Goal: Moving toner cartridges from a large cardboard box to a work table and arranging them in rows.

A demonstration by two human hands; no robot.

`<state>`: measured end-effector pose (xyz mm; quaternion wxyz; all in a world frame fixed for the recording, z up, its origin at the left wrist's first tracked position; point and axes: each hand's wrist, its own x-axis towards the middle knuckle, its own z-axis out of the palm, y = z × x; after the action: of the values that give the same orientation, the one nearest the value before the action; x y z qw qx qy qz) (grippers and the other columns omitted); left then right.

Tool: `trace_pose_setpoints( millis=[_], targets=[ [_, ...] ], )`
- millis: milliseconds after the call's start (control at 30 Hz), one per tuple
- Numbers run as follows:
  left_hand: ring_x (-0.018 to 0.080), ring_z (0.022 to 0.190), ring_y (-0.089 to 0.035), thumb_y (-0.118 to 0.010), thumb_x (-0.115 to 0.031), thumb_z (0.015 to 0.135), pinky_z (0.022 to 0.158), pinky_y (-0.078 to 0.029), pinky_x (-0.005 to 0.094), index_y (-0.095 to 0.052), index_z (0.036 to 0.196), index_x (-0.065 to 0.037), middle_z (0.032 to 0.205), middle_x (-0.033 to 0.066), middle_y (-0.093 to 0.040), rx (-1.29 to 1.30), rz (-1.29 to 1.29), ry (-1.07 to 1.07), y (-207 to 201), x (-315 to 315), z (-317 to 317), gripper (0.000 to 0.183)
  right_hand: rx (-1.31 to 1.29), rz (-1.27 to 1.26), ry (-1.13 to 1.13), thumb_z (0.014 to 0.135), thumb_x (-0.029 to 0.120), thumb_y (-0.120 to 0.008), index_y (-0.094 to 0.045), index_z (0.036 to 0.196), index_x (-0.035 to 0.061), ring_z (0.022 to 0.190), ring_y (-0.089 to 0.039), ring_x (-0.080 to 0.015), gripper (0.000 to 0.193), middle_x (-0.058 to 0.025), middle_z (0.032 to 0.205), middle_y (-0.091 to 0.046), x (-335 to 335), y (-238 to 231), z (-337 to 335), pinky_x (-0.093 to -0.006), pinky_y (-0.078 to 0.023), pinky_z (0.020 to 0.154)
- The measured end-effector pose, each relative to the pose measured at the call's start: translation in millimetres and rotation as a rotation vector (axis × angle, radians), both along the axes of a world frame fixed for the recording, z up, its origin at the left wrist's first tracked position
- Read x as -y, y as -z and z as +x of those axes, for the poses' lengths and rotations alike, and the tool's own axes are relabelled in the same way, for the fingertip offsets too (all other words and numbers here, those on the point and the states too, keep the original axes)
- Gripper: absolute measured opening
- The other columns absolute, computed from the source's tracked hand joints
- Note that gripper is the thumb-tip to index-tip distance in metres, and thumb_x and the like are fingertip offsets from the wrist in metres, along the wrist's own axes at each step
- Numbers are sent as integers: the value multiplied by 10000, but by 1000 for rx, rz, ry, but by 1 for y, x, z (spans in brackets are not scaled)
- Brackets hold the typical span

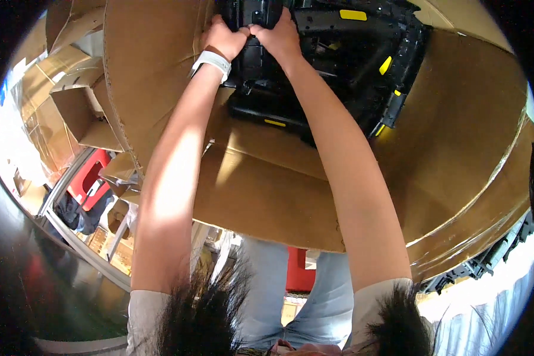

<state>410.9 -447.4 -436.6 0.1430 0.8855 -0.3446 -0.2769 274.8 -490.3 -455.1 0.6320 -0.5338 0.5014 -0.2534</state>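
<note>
- The cardboard sheet is the biggest thing in view: a broad brown sheet lying flat across the middle, its edges bending with the lens, with sunlit patches on its near part.
- The black plastic assembly lies on the far part of that cardboard, at the top of the view. It is a frame of dark ribs and bars with several small yellow tabs on it; its far end runs out of the picture.
- Both forearms come up from the lower edge, stretched out nearly straight, and converge toward the top centre.
- The left hand is curled with knuckles up, fingers wrapped on the near-left upper edge of the black assembly; it grips that part. A white wristband sits on this wrist.
- The right hand is just beside the left, almost touching it, also closed with its fingers clamped over the same top section of the assembly.
- The held part lies directly under the two hands; the rest of the assembly spreads to the right and nearer of them.
- To the left, beyond the sheet's edge, stand open cardboard boxes and a red object lower down.
</note>
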Motion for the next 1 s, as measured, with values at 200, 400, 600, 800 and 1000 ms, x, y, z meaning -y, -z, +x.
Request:
trace_pose_setpoints(
  millis=[200, 400, 600, 800, 1000],
  targets=[
    [252, 1009, -582, -760, -188, 680, 938, -429, 347, -462, 1214, 35, 1121, 159, -609, -181, 48, 149, 35, -6, 33, 651, -634, -55, -82, 855, 404, -574, -278, 1380, -50, 1140, -482, -390, 756, -244, 1363, -368, 18, -49, 6, -422, -440, 928],
    [263, 1026, -580, -805, -228, 618, 934, -432, 336, -484, 1180, 59, 1118, 166, -605, -510, -115, -22, 26, 8, 7, 708, -780, -240, -2, 870, 399, -557, -266, 1402, 3, 1124, -490, -395, 725, -244, 1340, -389, 33, -54, -21, -439, -443, 915],
    [234, 952, -606, -783, -184, 653, 877, -467, 339, -525, 1149, 25, 1071, 125, -629, -654, -218, -99, 20, 23, -13, 597, -686, 97, -76, 887, 410, -524, -312, 1378, 59, 1102, -497, -408, 640, -249, 1321, -394, 45, -9, -20, -475, -444, 897],
    [250, 985, -589, -781, -224, 637, 898, -453, 332, -466, 1196, 54, 1087, 153, -607, -462, -252, 14, 38, 22, 5, 699, -794, -323, -58, 924, 384, -476, -440, 1306, 67, 1008, -557, -380, 497, -246, 1267, -432, 58, -43, 7, -444, -507, 776],
    [239, 1078, -533, -749, -371, 694, 923, -432, 331, -305, 1336, 40, 1220, 153, -528, -746, -278, -122, 21, 35, -17, 882, -794, -451, 16, 929, 328, -487, -499, 1256, 55, 963, -578, -349, 426, -211, 1233, -462, 62, -9, -10, -409, -517, 745]
  ],
)
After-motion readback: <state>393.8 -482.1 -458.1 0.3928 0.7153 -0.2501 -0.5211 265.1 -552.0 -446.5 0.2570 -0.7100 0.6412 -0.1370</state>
